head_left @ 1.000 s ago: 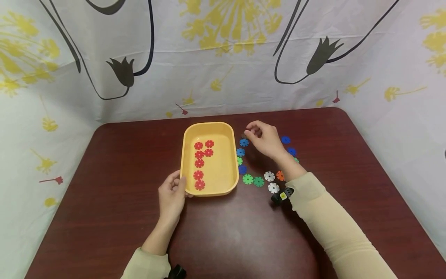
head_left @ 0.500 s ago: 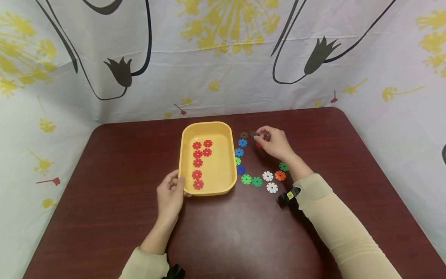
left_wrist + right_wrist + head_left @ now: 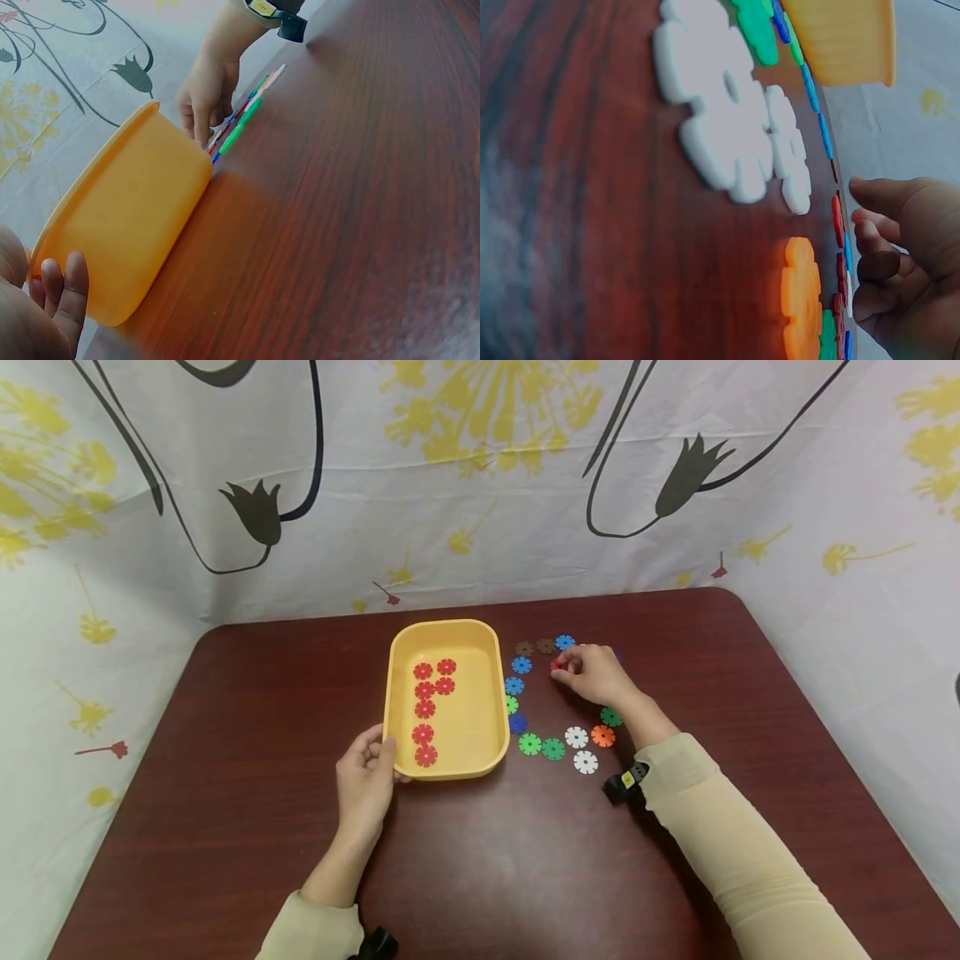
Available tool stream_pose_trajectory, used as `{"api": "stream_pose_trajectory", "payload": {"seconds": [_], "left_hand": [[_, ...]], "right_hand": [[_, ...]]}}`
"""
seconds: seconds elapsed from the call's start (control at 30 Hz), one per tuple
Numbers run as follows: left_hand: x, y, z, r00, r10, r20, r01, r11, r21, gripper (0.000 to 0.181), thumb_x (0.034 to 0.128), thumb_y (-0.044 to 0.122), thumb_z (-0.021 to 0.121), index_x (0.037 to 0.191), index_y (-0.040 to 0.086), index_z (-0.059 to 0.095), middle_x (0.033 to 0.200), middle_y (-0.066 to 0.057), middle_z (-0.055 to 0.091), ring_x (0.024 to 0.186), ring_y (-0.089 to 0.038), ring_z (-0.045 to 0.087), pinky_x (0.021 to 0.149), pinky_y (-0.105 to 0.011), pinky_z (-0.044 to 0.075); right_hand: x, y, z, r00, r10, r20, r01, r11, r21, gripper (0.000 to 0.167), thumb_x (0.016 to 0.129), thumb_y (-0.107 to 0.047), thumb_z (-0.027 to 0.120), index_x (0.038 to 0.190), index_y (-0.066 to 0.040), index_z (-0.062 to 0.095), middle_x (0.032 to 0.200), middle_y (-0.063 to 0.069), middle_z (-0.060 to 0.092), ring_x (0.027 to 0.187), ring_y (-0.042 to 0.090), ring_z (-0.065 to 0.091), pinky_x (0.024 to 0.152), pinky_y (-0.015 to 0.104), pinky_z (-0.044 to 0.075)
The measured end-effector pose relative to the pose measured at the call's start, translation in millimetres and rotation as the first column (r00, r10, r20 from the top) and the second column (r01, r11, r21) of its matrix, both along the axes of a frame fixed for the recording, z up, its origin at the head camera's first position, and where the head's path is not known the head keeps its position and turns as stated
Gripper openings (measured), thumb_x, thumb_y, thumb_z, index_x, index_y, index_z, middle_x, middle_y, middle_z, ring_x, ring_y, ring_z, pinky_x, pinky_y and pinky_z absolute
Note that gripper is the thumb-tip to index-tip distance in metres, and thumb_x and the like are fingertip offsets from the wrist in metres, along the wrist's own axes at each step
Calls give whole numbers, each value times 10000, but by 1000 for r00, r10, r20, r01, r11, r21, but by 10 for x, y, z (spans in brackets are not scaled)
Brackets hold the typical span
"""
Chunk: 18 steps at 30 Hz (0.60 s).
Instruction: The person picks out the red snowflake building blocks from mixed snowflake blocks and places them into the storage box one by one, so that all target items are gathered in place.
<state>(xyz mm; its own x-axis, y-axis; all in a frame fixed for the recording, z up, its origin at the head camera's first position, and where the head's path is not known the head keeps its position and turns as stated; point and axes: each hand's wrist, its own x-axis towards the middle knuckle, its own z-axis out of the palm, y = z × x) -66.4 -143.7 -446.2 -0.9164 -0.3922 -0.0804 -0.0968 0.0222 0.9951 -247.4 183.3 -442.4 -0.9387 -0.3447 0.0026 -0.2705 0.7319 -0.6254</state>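
Note:
My left hand [image 3: 364, 781] grips the near left corner of a yellow plastic tray [image 3: 504, 727], with the thumb at the rim and fingers against the outer wall. Several red notched plastic discs [image 3: 425, 709] lie inside the tray. At the right, my right hand [image 3: 596, 675] is low over the table, its fingertips beside a red disc [image 3: 557, 665]. The right wrist view shows the thumb and loosely bent fingers of the right hand [image 3: 922, 247] apart, nothing seen between them. Other red discs [image 3: 837, 220] lie flat near those fingertips. Part of that group is hidden under the hand.
Around the right hand lies a ring of discs: brown [image 3: 524, 648], blue [image 3: 521, 665], green [image 3: 552, 749], white [image 3: 586, 762] and orange [image 3: 603, 736]. All rest on the dark reddish-brown table [image 3: 480, 860]. A patterned cloth [image 3: 465, 552] hangs behind the table.
My right hand has moved right from the brown discs, then slightly down to the red disc. A blue disc at the back has come into view. The left hand still holds the tray.

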Motion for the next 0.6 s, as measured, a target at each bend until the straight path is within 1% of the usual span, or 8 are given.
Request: {"api": "stream_pose_trajectory", "payload": {"seconds": [0.17, 0.37, 0.43, 0.5, 0.6], "left_hand": [[-7, 3, -4, 1000, -2, -5, 2, 1000, 16, 309, 1023, 94, 585, 1313, -12, 605, 859, -229, 574, 563, -118, 604, 537, -248, 588], [-13, 2, 6, 1000, -4, -10, 4, 1000, 4, 312, 1023, 102, 591, 1316, -5, 607, 859, -231, 573, 568, -122, 604, 542, -256, 593], [-13, 1, 8, 1000, -7, -9, 6, 1000, -1, 313, 1024, 109, 592, 1316, -1, 607, 859, -227, 574, 570, -124, 606, 546, -258, 594], [-11, -1, 7, 1000, -10, -6, 10, 1000, -1, 314, 1025, 112, 591, 1317, -2, 604, 859, -220, 577, 571, -125, 607, 548, -259, 594], [-5, -3, 4, 1000, -14, 2, 13, 1000, 11, 317, 1025, 112, 589, 1320, -4, 599, 860, -207, 581, 570, -126, 611, 551, -255, 593]], "right_hand": [[24, -17, 31, 999, 30, 33, -31, 998, 53, 279, 972, -205, 706, 1151, 9, 701, 750, 75, 606, 660, 223, 525, 650, 354, 473], [39, -37, 52, 997, 69, 36, -71, 996, 57, 268, 949, -230, 738, 1109, -16, 715, 705, 51, 595, 633, 202, 540, 625, 344, 497], [31, -36, 47, 998, 62, 25, -64, 996, 61, 280, 951, -234, 736, 1120, -13, 704, 712, 54, 595, 631, 203, 532, 617, 340, 483], [22, -35, 41, 999, 46, 18, -48, 996, 71, 322, 956, -236, 730, 1170, 0, 689, 727, 63, 602, 627, 209, 531, 606, 339, 472], [10, -33, 41, 999, 30, 24, -33, 994, 101, 374, 962, -238, 721, 1219, 28, 666, 751, 74, 612, 628, 208, 535, 589, 330, 468]]}}
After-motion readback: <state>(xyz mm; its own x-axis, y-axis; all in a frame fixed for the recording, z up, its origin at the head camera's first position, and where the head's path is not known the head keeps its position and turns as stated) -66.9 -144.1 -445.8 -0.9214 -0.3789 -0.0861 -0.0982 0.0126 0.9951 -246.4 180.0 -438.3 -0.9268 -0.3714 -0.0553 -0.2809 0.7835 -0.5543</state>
